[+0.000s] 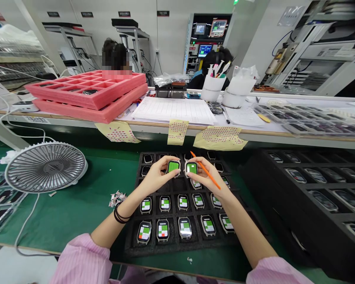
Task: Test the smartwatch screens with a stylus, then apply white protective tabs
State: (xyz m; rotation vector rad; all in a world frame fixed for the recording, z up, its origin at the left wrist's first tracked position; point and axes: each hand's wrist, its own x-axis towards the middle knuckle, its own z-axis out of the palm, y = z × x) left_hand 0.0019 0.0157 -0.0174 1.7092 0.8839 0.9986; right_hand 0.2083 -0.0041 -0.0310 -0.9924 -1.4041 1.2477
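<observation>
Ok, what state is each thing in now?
Left hand, holding the left smartwatch
Left smartwatch, screen lit green
Right hand, holding the right smartwatch and orange pen
Right smartwatch, screen lit green
Orange pen, held slanting across right hand
Black foam tray, lower rows holding lit watches
Desk fan, tilted back, running unclear

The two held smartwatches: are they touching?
Apart: the head view shows a narrow gap between the watch in the left hand and the watch in the right hand.

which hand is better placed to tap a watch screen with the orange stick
Right, probably: the right hand already pinches the orange stick and also holds a watch. The left hand holds only another watch, with no stick in it.
</observation>
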